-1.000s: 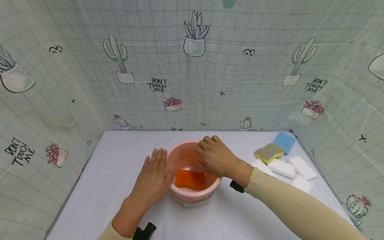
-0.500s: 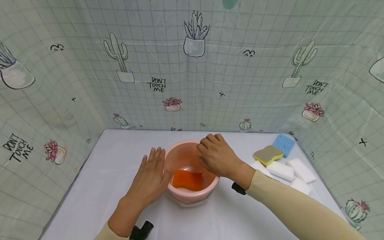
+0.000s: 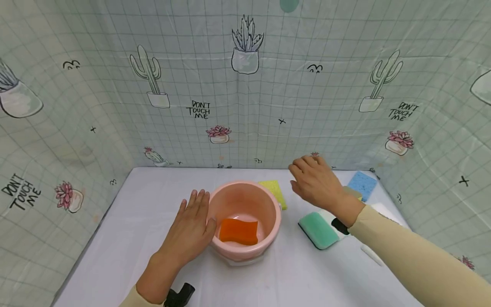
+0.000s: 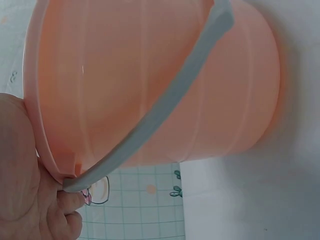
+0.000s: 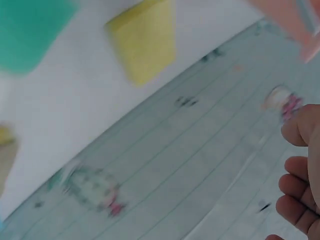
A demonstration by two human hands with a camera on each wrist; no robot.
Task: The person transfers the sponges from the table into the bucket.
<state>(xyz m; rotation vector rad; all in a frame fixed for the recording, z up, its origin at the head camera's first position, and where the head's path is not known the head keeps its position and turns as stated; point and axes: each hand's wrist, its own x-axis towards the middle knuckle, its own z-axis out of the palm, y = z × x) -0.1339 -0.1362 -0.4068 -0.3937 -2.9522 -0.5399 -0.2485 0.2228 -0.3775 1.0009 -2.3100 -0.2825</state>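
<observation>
Head view: the left hand (image 3: 189,226) rests flat against the round pink plastic bucket (image 3: 245,255) containing a wavy orange foam sponge (image 3: 238,232). Filling seems underway; the empty, loosely curled right hand (image 3: 316,182), near the white desk (image 3: 153,187)'s back edge, probably needs spreading to grasp.

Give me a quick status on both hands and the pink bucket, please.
Left hand straight-fingered against the pink bucket. Right hand raised, right of the bucket, nothing seen in it. Orange sponge inside the bucket; mouth unobstructed.

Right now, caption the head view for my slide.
A left hand touches a pink bucket holding an orange sponge; the right hand hovers near a green sponge.
</observation>
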